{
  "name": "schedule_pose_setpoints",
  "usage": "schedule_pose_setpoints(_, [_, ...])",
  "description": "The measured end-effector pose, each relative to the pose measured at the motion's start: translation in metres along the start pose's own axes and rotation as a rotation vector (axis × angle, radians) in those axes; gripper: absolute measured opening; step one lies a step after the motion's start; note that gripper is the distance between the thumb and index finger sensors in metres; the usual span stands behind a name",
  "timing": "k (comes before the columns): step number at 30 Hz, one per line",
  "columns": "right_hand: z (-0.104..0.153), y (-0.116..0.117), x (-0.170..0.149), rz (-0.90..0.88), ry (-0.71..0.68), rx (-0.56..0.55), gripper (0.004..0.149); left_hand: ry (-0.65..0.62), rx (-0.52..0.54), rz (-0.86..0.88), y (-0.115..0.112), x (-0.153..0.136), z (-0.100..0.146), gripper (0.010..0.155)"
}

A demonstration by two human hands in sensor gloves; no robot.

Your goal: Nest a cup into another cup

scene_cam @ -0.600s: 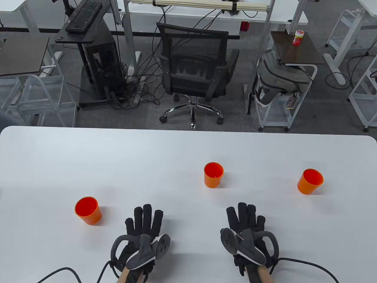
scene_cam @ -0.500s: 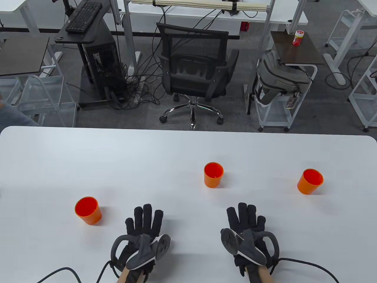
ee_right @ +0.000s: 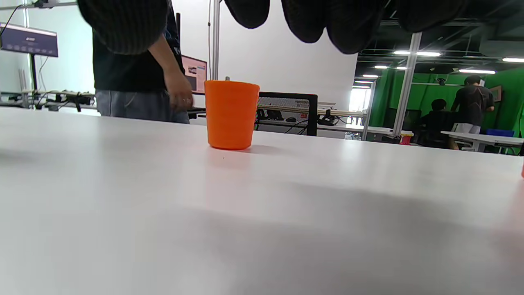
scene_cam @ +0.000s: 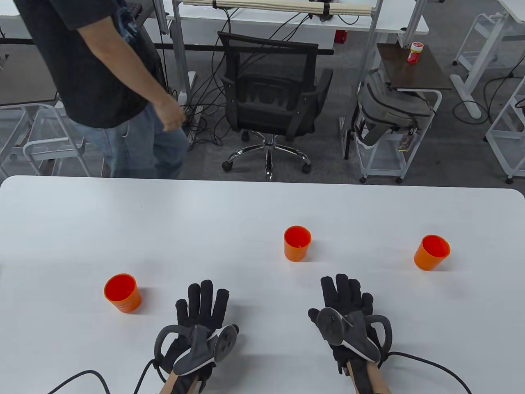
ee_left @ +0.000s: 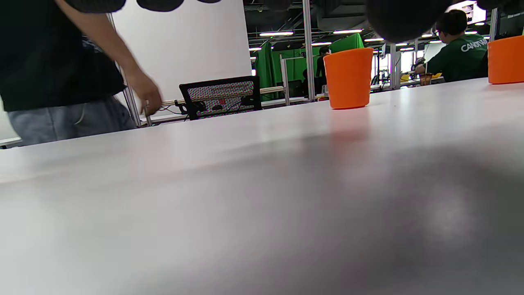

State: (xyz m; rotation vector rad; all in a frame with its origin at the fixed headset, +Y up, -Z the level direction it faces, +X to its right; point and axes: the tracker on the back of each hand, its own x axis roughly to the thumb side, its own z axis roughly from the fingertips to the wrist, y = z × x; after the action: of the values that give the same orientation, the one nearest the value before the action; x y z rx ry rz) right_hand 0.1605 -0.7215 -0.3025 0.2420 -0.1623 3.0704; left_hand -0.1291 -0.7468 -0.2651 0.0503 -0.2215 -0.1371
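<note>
Worktop (scene_cam: 254, 205) space is shared by three orange cups, all standing upright and well apart from each other. The left cup (scene_cam: 122, 293) is placed toward the near left part, the middle cup (scene_cam: 297, 243) is found close to the centre, and the right cup (scene_cam: 432, 252) is set toward the right edge, with a bare strip kept between it and that edge. No cup is nested in another.

Both hands are laid flat near the near edge, with fingers stretched forward and held together, and nothing is gripped by them. The left hand (scene_cam: 201, 324) is seen just to the right of the left cup, with a gap between them. The right hand (scene_cam: 348, 318) is placed nearer than the middle cup, slightly to its right, and no contact is made.

Wide bare surface is left along the far edge and in both far corners. Beyond the far left corner a standing person (scene_cam: 102, 82) is seen, and an office chair (scene_cam: 270, 98) is placed behind the far edge.
</note>
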Motion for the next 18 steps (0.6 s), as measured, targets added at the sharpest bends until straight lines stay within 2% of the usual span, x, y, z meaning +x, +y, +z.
schedule_pose_setpoints(5, [-0.042,-0.004,-0.019,-0.21,0.053,-0.01,0.094,0.004,0.015,0.033,0.003,-0.003,0.0,0.087])
schedule_pose_setpoints(12, [-0.116,0.015,-0.025,-0.578,0.099,0.121,0.105,0.015,0.012,0.039,0.004,-0.006,-0.001,0.087])
schedule_pose_setpoints(15, [-0.141,0.025,-0.023,-0.649,0.108,0.175,0.109,0.014,0.017,0.032,0.005,-0.007,-0.003,0.087])
schedule_pose_setpoints(18, [-0.158,0.031,-0.021,-0.686,0.113,0.183,0.112,0.016,0.024,0.027,0.006,-0.009,-0.004,0.087])
